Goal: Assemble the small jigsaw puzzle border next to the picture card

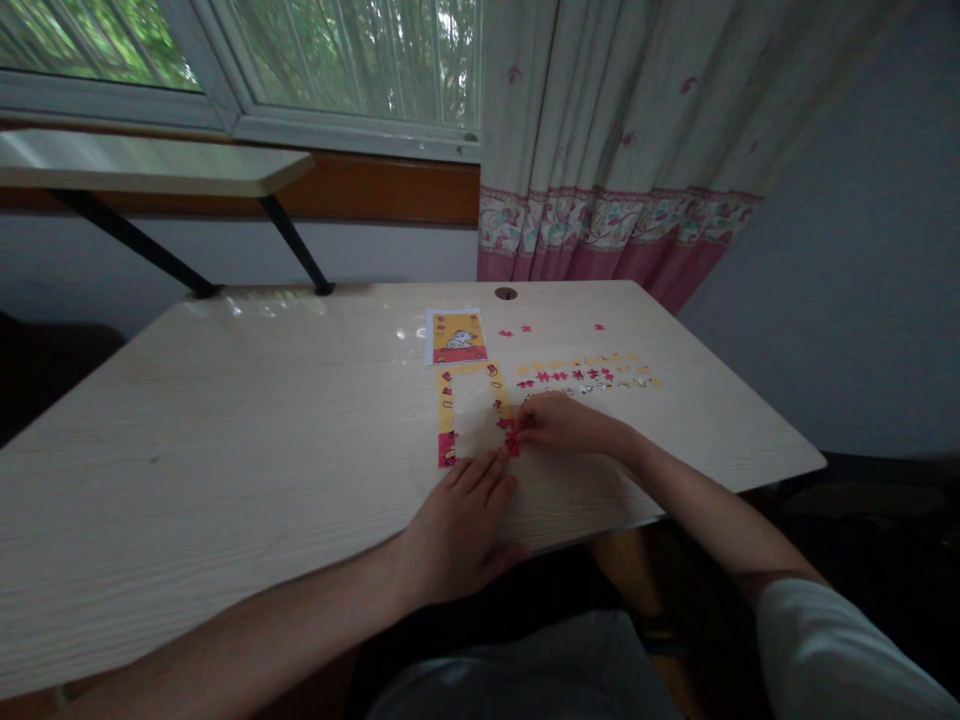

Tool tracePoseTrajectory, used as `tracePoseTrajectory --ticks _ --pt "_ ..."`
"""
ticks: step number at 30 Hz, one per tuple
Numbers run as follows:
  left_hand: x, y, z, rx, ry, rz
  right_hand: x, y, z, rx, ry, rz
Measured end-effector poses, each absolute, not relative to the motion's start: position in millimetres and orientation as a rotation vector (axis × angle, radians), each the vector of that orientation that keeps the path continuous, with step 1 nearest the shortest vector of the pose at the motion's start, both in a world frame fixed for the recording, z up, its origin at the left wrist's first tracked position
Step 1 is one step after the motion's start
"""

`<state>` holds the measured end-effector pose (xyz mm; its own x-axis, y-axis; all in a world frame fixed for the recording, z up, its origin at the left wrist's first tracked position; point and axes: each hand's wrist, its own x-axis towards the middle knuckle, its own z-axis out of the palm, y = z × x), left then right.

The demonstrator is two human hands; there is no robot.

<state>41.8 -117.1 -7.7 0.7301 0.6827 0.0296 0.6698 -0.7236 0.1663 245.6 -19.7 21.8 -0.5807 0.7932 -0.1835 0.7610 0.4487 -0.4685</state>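
Note:
A partly joined jigsaw puzzle [445, 415] lies on the table, its yellow and red border pieces framing a bare middle. My left hand [465, 525] rests with outstretched fingers along the puzzle's bottom edge, partly covering it. At the lower right corner, my right hand [562, 422] pinches a small red puzzle piece [513, 440] against the border; the fingertips partly hide it. Loose puzzle pieces [576, 375] in red, yellow and white lie in rows just beyond my right hand. Above the puzzle sits a reference picture [458, 338] of a white animal on yellow and red.
Several stray red pieces [526, 328] lie farther back on the pale wooden table [300, 430]. A round cable hole [506, 293] is near the back edge. A raised shelf [150, 165] on black legs stands at the back left. Behind are a window and a curtain [600, 150].

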Motion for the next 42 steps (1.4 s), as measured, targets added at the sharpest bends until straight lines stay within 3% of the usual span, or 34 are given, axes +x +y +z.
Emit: tracePoseTrajectory --ticks 8,14,32,42 --pt "41.5 -117.3 -10.9 2.835 1.079 0.128 242.6 -22.9 26.5 -1.43 -2.487 1.061" --pt "41.5 -117.9 -12.0 2.862 1.076 0.194 246.0 -24.8 18.7 -1.487 -2.517 0.778" --pt "40.8 -117.4 -15.0 2.94 0.944 0.257 243.5 -26.8 21.6 -1.459 -2.504 1.009" --pt "41.4 -117.5 -14.6 2.894 0.99 0.239 240.9 -25.3 24.0 -1.524 -2.471 0.947"
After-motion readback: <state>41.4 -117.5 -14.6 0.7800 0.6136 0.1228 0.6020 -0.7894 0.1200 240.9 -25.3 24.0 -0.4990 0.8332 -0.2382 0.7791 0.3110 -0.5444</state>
